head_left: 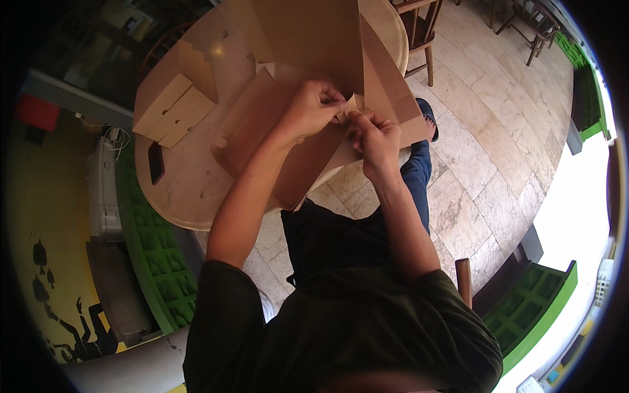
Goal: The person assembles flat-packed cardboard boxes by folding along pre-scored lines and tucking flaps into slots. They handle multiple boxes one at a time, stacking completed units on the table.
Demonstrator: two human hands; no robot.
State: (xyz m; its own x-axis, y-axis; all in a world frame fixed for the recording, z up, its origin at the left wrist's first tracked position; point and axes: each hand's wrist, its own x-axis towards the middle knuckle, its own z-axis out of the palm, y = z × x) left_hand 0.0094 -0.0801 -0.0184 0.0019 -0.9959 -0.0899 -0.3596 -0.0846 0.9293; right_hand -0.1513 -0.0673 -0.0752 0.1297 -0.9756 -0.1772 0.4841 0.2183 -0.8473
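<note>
A large brown cardboard box (308, 33), partly unfolded with tall panels standing up, lies across the near right part of the round table. My left hand (313, 110) reaches over it, thumb and fingers pinched together on a small tan cardboard flap (354, 103). Close beside it, my right hand (378, 139) is closed too, its thumb and curled forefinger gripping the lower end of that flap. Whether the flap is part of the box or a separate piece is hard to make out between the fingers.
Smaller folded cartons (175, 108) stand on the left of the pale round table (190, 183), with a dark phone (156, 164) near its edge. Wooden chairs (419, 29) stand beyond it on the right. Green latticed seats (160, 262) flank me.
</note>
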